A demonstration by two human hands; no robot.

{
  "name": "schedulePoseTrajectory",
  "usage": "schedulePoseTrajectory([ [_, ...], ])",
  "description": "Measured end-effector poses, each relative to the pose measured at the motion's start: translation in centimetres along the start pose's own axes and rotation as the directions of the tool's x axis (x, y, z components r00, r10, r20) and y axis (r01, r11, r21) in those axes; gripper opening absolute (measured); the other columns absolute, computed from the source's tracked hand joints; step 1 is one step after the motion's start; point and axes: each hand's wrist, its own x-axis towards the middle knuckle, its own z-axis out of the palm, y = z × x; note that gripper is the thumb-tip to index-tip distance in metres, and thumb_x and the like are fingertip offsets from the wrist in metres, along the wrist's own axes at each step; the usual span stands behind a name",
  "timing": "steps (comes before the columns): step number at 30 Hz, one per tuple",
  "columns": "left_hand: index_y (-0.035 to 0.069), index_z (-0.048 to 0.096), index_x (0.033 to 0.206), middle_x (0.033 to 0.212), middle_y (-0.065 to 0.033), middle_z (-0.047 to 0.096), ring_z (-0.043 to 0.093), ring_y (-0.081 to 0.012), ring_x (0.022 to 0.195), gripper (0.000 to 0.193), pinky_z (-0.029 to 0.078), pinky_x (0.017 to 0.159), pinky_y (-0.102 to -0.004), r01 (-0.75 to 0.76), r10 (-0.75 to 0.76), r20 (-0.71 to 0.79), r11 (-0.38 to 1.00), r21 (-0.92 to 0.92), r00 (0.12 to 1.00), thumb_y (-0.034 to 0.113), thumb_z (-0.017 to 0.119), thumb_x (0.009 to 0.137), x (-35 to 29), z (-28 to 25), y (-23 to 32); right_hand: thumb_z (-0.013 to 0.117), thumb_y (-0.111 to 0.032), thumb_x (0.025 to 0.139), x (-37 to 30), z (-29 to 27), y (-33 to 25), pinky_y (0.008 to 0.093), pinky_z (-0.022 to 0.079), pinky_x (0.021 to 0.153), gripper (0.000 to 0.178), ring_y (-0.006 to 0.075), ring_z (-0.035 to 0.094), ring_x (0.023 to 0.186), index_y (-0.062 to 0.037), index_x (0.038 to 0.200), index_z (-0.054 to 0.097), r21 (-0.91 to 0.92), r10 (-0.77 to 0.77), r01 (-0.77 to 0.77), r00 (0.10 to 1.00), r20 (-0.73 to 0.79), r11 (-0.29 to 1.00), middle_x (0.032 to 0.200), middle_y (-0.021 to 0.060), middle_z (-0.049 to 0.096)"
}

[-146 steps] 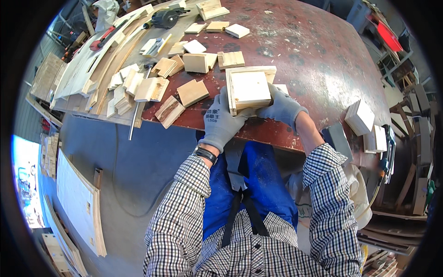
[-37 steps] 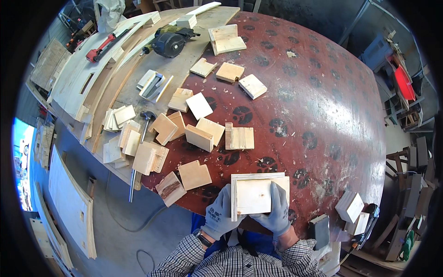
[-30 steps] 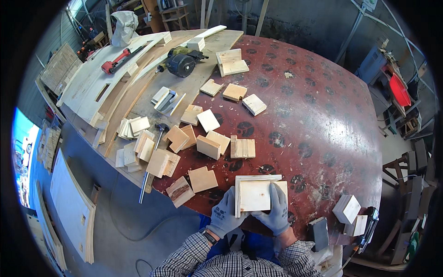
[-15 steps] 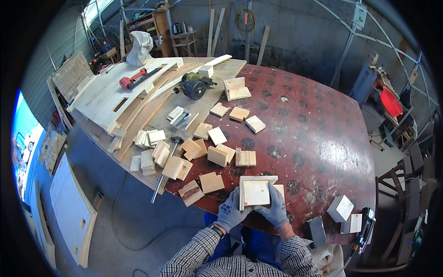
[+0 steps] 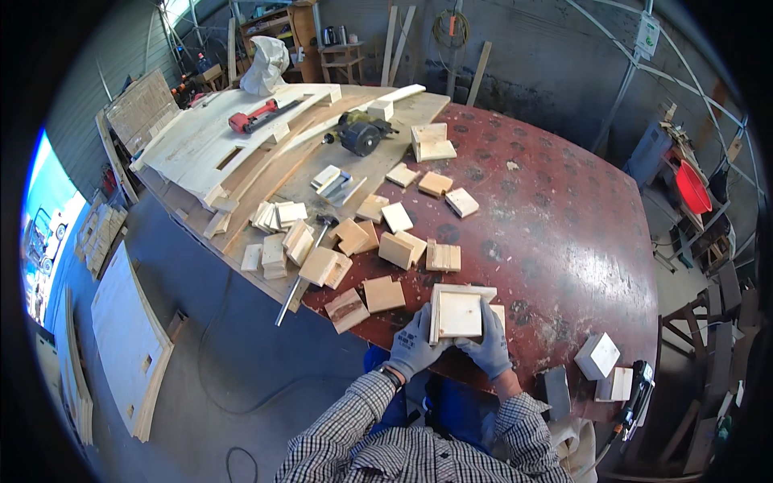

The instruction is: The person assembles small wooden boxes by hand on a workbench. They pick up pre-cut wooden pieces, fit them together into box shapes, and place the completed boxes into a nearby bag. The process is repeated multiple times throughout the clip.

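Note:
A square assembly of pale wooden pieces [image 5: 460, 314] is between my two gloved hands near the front edge of the red-brown table [image 5: 555, 266]. My left hand [image 5: 415, 348] is closed on its left side and lower corner. Opposite it, my right hand [image 5: 488, 348] grips the right side, with the thumb at the lower edge. Thin strips stand up along the assembly's left and far sides. Part of another pale piece shows behind my right fingers. Just left lie a notched wooden block [image 5: 384, 295] and a block with a reddish streak [image 5: 347, 311].
Several wooden blocks are scattered to the left, beside a hammer [image 5: 302, 278]. Farther off are a circular saw [image 5: 360, 135] and a red nail gun [image 5: 256, 117]. At the right front sit a white block [image 5: 597, 356], a dark grey block [image 5: 553, 391] and a black tool [image 5: 636, 396].
The view has shifted, so the table and blocks sit slightly farther right and higher. Both hands still hold the assembly, with little change in grip.

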Motion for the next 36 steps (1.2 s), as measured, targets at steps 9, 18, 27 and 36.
schedulePoseTrajectory([
  [9,0.005,0.034,0.154,0.133,-0.0220,0.061,0.071,-0.0423,0.106,0.089,0.062,0.081,-0.0510,-0.012,0.012,-0.043,1.000,0.020,0.999,0.044,0.079,0.089,-0.4,-0.1,-0.1,0.085,-0.065,0.078,0.2,-0.1,-1.4,0.0512,0.043,0.116,0.115,0.0439,0.052,0.139,0.0016,0.160,0.039,-0.042,0.085,-0.084,0.996,0.023,0.996,0.151,0.0250,0.055],
  [18,0.007,0.033,0.156,0.136,-0.0216,0.061,0.072,-0.0415,0.107,0.091,0.062,0.082,-0.0515,0.004,-0.004,-0.036,1.000,0.004,0.999,0.038,0.082,0.086,-0.3,-0.5,-0.3,0.088,-0.062,0.076,0.5,0.5,-1.5,0.0517,0.044,0.115,0.116,0.0450,0.053,0.137,0.0012,0.160,0.039,0.022,0.097,-0.098,0.995,0.020,0.995,0.148,0.0277,0.055],
  [27,0.003,0.033,0.158,0.140,-0.0252,0.057,0.069,-0.0424,0.113,0.091,0.061,0.088,-0.0501,0.028,-0.028,-0.030,1.000,-0.004,0.999,0.046,0.077,0.091,-0.6,-0.5,0.3,0.088,-0.058,0.077,0.4,0.2,-1.7,0.0496,0.049,0.108,0.116,0.0403,0.060,0.126,0.0016,0.162,0.037,0.005,0.075,-0.075,0.997,-0.008,0.997,0.139,0.0248,0.059],
  [36,0.003,0.035,0.157,0.142,-0.0242,0.058,0.069,-0.0417,0.115,0.090,0.061,0.090,-0.0493,0.047,-0.047,-0.009,0.999,-0.021,0.999,0.049,0.076,0.091,-0.7,-0.7,0.6,0.079,-0.029,0.081,0.3,-0.2,-2.8,0.0484,0.046,0.111,0.097,0.0387,0.057,0.127,0.0043,0.161,0.037,-0.014,0.063,-0.063,0.998,0.005,0.998,0.139,0.0240,0.057],
])
